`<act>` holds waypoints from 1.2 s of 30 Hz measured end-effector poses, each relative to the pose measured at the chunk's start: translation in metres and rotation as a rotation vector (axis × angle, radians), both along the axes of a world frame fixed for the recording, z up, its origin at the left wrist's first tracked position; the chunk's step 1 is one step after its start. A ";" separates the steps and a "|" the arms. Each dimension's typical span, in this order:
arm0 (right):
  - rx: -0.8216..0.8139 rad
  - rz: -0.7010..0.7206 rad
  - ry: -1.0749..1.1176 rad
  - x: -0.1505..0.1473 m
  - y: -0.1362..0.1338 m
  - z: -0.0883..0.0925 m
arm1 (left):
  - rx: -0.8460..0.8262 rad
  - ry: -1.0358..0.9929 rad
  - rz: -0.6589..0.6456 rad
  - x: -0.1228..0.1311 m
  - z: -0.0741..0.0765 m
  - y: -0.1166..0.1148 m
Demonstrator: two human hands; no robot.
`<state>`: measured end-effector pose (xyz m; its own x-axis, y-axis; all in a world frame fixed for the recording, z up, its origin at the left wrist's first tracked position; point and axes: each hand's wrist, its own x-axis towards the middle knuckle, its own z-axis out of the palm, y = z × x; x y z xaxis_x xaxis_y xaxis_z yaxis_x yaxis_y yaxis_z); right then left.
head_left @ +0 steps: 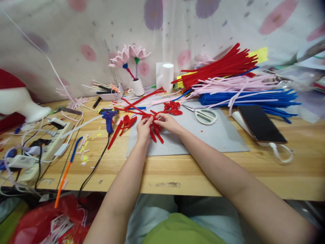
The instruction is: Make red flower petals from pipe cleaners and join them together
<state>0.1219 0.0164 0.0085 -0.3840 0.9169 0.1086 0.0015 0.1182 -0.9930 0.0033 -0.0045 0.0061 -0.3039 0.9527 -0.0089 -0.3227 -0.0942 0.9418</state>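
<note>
Both my hands meet over the grey cutting mat (218, 135). My left hand (144, 129) and my right hand (167, 122) are closed, pinching a bundle of bent red pipe cleaners (155, 130) between them. Long red stems (142, 99) run from the bundle up and to the left. Red looped petal shapes (127, 121) lie just left of my left hand, and a red twisted cluster (173, 107) lies behind my right hand.
White-handled scissors (204, 115) lie on the mat's far right. A blue glue gun (109, 118) sits left. A black phone (261, 123) rests right. Stacks of red (223, 66), pink and blue pipe cleaners (251, 98) fill the back right. A power strip (48, 149) lies far left.
</note>
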 end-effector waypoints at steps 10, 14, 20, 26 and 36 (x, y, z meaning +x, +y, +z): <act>-0.077 -0.152 0.091 -0.004 -0.004 0.001 | 0.025 0.215 0.013 0.004 -0.001 -0.004; 0.002 -0.144 0.019 -0.007 -0.006 -0.001 | 0.087 0.336 0.028 0.004 -0.005 -0.004; -0.012 0.062 -0.161 0.011 0.003 0.008 | 0.071 0.275 -0.046 0.005 -0.002 -0.004; 0.059 -0.170 -0.085 0.022 0.011 0.018 | 0.038 0.480 -0.116 0.009 -0.003 -0.007; -0.142 -0.399 0.021 0.007 0.008 0.014 | 0.018 0.591 -0.180 0.017 -0.001 -0.011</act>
